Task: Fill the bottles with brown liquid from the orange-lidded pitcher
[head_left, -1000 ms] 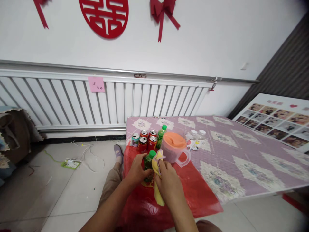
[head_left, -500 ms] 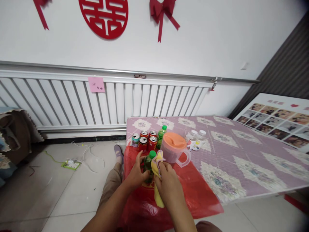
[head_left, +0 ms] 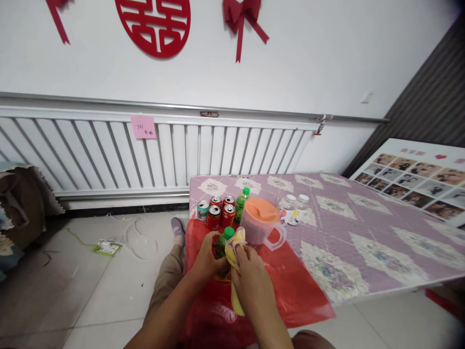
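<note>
1. The person's left hand (head_left: 208,259) is wrapped around the body of a small green plastic bottle with a green screw cap (head_left: 222,244). The bottle stands upright on the crinkled red plastic sheet (head_left: 290,286) at the near corner of the table.
2. The right hand (head_left: 250,276) is closed on a soft yellow cloth with a pale purple edge (head_left: 234,245) and presses it against the bottle's right side, just under the cap. A loose tail of the cloth hangs below the palm.
3. Wiping well likely calls for a firm left-hand grip, since the smooth round bottle could slip or turn on the slick sheet.
4. The bunched cloth should probably wrap around the curve rather than dab at it.
5. Just behind stand a translucent lilac plastic jug with an orange lid and side handle (head_left: 258,224), a cluster of red metal drink cans (head_left: 221,211) and a second green bottle (head_left: 241,204). A wide sweep could knock them.
6. The quilted purple tablecloth with pale floral diamonds (head_left: 363,228) looks soft and matte beside the glossy sheet.
</note>
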Demonstrator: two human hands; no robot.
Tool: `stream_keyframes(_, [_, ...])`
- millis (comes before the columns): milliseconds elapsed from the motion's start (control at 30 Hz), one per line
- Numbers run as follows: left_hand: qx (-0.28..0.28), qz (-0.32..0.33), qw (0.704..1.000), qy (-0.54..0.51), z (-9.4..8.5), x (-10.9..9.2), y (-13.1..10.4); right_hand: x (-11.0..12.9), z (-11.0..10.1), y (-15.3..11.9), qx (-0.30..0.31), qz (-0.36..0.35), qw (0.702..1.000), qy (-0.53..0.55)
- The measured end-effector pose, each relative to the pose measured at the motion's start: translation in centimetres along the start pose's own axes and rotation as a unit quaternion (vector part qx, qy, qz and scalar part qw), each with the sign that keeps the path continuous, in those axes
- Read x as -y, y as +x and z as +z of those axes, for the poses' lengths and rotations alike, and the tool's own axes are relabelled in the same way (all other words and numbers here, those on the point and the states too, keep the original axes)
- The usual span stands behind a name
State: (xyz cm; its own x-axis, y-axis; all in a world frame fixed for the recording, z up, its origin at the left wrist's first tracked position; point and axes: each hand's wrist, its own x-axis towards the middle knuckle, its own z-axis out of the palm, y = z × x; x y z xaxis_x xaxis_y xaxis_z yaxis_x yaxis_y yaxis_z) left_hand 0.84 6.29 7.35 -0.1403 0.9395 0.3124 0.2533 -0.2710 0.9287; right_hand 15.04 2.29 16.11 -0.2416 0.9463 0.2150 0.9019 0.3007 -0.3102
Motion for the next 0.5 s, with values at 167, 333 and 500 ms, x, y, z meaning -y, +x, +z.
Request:
stream_keyframes(167, [-0.035, -0.032, 0.998, 0.048, 0.6, -0.2, -0.3, 0.3, 0.0, -0.5, -0.006, -0.001, 1.000, 0.004])
stream_keyframes(333, [0.035, -0.020, 0.999, 0.027, -0.6, -0.7, -0.5, -0.7, 0.0, 0.0, -0.007, -0.007, 0.999, 0.032])
stream_keyframes(500, [0.098, -0.034, 0.995, 0.015, -2.0, -1.1, -0.1, -1.1, 0.0, 0.2, 0.004, 0.008, 0.999, 0.038])
